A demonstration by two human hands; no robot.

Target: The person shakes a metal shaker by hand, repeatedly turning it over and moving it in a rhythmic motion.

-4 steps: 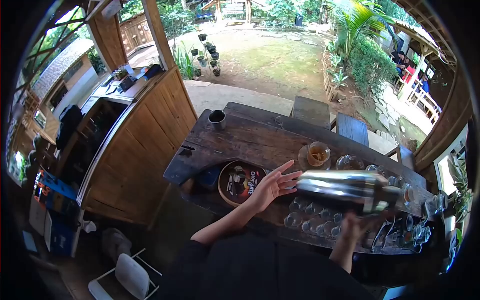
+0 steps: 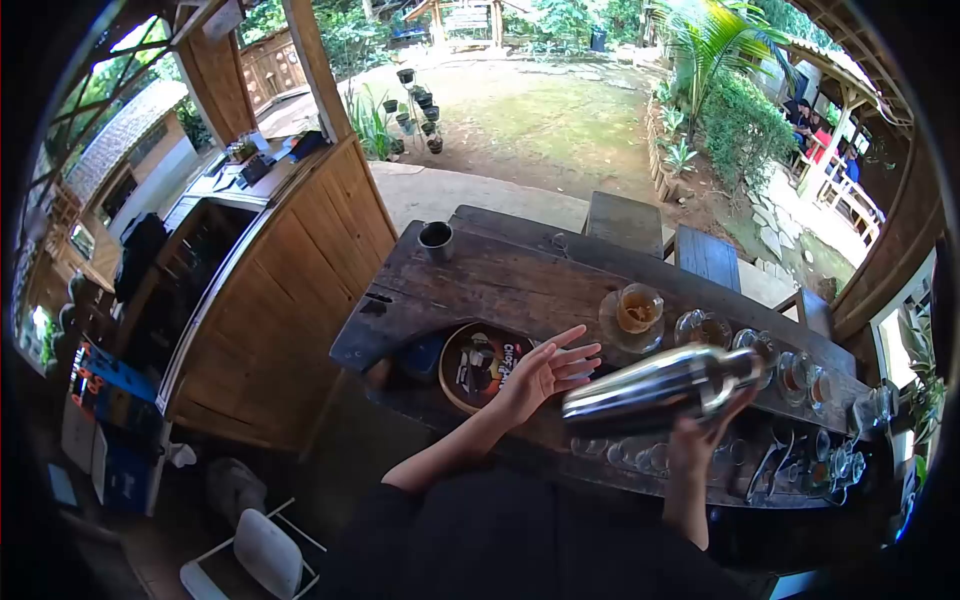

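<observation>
A shiny metal shaker (image 2: pixel 640 390) is held above the dark wooden table (image 2: pixel 480 285), tilted, its base toward the left and its narrower top toward the right. My right hand (image 2: pixel 705 440) grips it near the top end, partly hidden beneath it. To the left of the shaker's base, my left hand (image 2: pixel 545 375) holds nothing, its fingers spread and the palm turned toward the shaker. Beyond the shaker stands a glass cup with amber liquid (image 2: pixel 638 308) on a saucer. Below my left hand's fingers lies a round tray with printed lettering (image 2: pixel 475 365).
A dark metal cup (image 2: pixel 436 240) stands at the table's back left. Several glass cups (image 2: pixel 795 375) line the right side, with small glasses (image 2: pixel 640 455) in front. A wooden counter (image 2: pixel 290 300) is at left, a white chair (image 2: pixel 268 550) below it. People (image 2: pixel 815 135) sit far right.
The shaker's base has moved down and left while its top has risen, and my right hand has moved slightly with it. My left hand has hardly moved.
</observation>
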